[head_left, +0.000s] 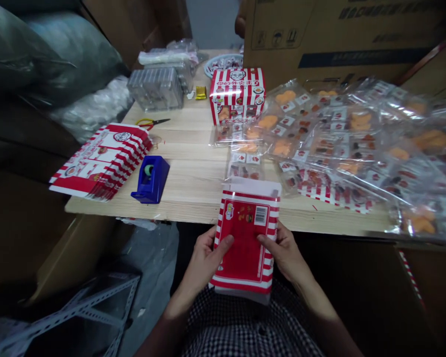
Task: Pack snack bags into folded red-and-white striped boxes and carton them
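A flat, folded red-and-white striped cardboard box (245,243) is held in front of my body at the table's near edge. Its red panel with a barcode faces up, and white flaps show at both ends. My left hand (208,255) grips its left side, thumb on top. On the right side, my right hand (284,250) holds it the same way; the fingers underneath are hidden. Beyond it lie clear packs of toy food (247,161). Further back stands a made-up striped box (238,96).
On the left are a stack of flat striped boxes (100,161), a blue tape dispenser (151,179) and yellow-handled scissors (148,122). Many clear packs (342,134) cover the table's right side. Plastic cases (156,88), a bowl (208,67) and a large carton (330,44) stand behind.
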Motion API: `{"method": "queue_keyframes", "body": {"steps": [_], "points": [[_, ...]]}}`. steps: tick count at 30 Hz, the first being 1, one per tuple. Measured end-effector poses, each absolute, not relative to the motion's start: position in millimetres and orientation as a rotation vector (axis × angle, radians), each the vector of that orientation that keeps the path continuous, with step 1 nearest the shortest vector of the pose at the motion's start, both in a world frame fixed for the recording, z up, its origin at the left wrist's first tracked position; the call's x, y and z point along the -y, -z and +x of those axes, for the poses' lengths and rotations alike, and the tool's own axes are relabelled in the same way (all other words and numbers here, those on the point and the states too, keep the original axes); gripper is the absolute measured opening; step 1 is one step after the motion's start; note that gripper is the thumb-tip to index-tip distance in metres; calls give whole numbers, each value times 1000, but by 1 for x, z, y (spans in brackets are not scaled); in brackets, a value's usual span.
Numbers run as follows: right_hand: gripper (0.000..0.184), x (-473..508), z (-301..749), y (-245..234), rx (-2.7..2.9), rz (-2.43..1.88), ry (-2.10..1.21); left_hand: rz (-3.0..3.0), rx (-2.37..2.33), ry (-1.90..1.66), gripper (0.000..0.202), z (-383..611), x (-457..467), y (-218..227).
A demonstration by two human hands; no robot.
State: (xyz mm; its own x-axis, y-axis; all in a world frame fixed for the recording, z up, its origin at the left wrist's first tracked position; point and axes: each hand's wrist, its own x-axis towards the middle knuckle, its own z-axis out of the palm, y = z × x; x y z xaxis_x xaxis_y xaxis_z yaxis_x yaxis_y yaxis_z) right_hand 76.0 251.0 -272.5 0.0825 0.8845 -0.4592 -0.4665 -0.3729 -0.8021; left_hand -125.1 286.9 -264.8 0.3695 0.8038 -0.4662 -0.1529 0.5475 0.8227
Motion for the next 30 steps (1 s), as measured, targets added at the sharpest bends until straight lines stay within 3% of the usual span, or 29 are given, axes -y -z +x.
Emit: {"method": "queue_keyframes", "body": {"steps": [8,11,14,19,25,30], "points": [[39,-230,70,297,460,-1168,-1797,729,-1041,-885,55,-132,-301,286],[54,-232,76,294,490,-1162,-1812,722,-1056,-905,71,-133,-296,295],[71,-239,78,281,520,-1186,-1611,754,-1042,-933,78,-136,-291,296],[55,-250,79,264,690,-1276,-1386,852,-1005,-953,59,-142,-295,285],[38,-267,96,267,903,-1268,-1448,1009,-1080,-922,28,-147,-310,277],[24,-286,105,273,973,-1192,-1588,1106,-1123,-784,28,-149,-329,283]]}}
